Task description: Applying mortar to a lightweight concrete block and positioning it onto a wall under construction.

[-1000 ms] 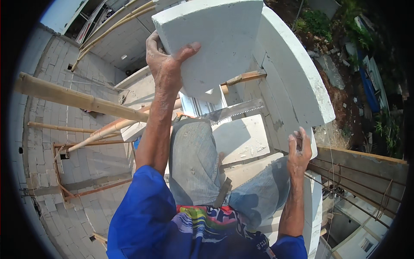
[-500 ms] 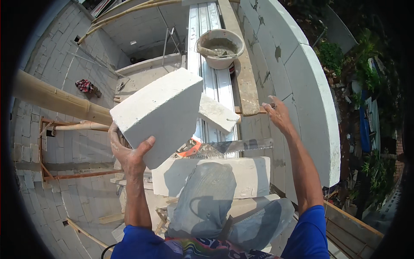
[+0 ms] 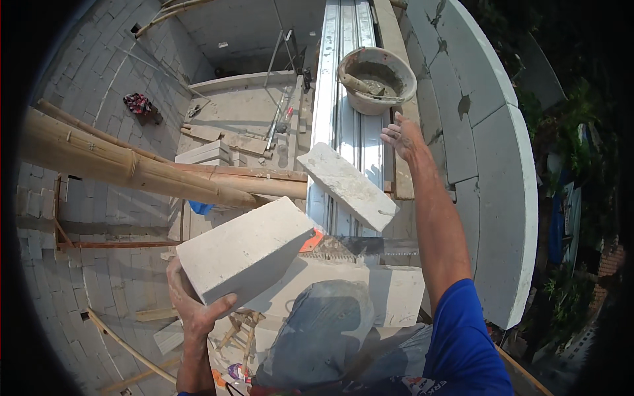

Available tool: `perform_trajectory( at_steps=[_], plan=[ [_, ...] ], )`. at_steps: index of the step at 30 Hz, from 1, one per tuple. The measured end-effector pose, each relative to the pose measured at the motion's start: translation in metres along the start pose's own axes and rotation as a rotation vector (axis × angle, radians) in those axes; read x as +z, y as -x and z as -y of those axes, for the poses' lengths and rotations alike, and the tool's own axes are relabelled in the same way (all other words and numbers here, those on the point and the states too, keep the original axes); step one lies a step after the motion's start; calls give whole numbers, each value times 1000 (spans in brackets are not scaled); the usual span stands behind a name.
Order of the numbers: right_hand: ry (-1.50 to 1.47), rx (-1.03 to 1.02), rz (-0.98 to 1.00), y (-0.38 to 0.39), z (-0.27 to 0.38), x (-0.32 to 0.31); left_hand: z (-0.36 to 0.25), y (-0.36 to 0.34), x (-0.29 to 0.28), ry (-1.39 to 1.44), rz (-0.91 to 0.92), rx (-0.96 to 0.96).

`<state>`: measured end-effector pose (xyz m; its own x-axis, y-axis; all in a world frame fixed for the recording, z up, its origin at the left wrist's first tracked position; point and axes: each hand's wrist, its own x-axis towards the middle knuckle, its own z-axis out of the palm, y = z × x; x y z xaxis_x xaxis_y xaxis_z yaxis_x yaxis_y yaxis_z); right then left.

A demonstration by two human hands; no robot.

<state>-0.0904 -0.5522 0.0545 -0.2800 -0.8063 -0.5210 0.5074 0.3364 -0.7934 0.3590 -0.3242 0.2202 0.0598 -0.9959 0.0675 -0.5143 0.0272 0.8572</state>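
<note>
My left hand (image 3: 197, 297) grips a white aerated block (image 3: 244, 241) by its lower left end. My right hand (image 3: 404, 135) is stretched forward with fingers apart and empty, just below a grey bucket (image 3: 363, 100) of mortar; a trowel (image 3: 357, 84) lies across the bucket's top. Beneath that hand, ribbed metal sheets (image 3: 325, 92) carry a narrow block piece (image 3: 347, 185). A handsaw with an orange handle (image 3: 310, 241) lies just beyond the held block, partly hidden by it, over a white block (image 3: 396, 297) in front of my knee.
A block wall (image 3: 489, 211) curves along the right, with a drop and greenery beyond. Bamboo poles (image 3: 139, 168) cross the left above a lower level of blockwork. A wooden plank (image 3: 405, 175) runs beside the sheets. Stacked blocks (image 3: 201, 154) lie below at centre left.
The block in my left hand has come down from high up toward the lower left. My right hand has left the wall side and reached forward toward the bucket, which came into view as the head turned.
</note>
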Motion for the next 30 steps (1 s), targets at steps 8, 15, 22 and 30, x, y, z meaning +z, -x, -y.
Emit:
perform_trajectory(
  at_steps=[8, 15, 22, 30],
  plan=[
    [-257, 1, -1, -26, -3, 28, 8, 12, -19, 31, -76, -97],
    [-412, 0, 14, -62, -14, 36, 23, 27, -37, -104, -147, -149],
    [-577, -32, 13, -70, -20, 43, 36, 40, -48, -42, -158, -239],
    [-488, 103, -326, -43, -10, 10, 32, 41, -56, -34, -122, -333]
  ],
)
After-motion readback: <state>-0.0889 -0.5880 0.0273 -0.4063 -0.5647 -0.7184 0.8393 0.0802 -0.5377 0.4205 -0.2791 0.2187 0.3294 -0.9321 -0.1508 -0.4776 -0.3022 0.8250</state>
